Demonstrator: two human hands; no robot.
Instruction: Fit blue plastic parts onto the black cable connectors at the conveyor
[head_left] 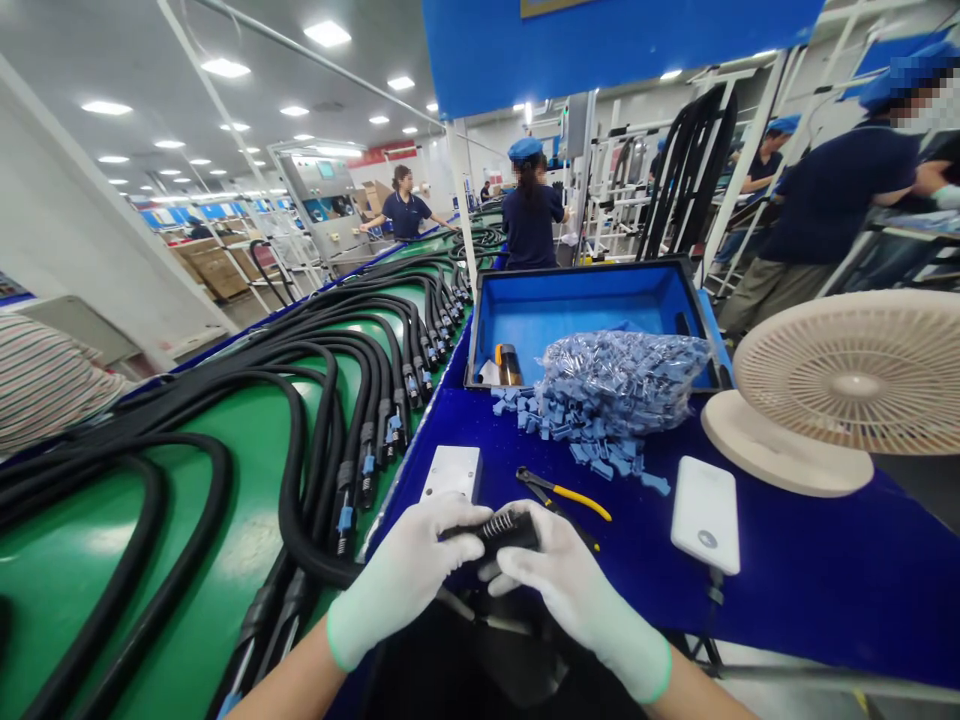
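Observation:
Both my hands wear white gloves. They meet over the near edge of the blue table, on a black hose-end fitting (496,527) with a light coiled spring showing along it. My left hand (431,548) pinches its left end between thumb and fingers. Around the right end, the fingers of my right hand (546,555) are closed. My hands hide much of the fitting. Just beyond them lies a white block (452,472) with holes, and to its right are end-cutting pliers (574,500) with yellow handles. Farther off, small blue plastic clips (600,445) spill from a clear bag (626,375).
On my left, a green conveyor (247,545) carries many black hoses (300,430). A blue crate (585,300) stands at the table's back. A white power bank (705,515) and a beige fan (855,380) sit on the right. Several co-workers stand beyond.

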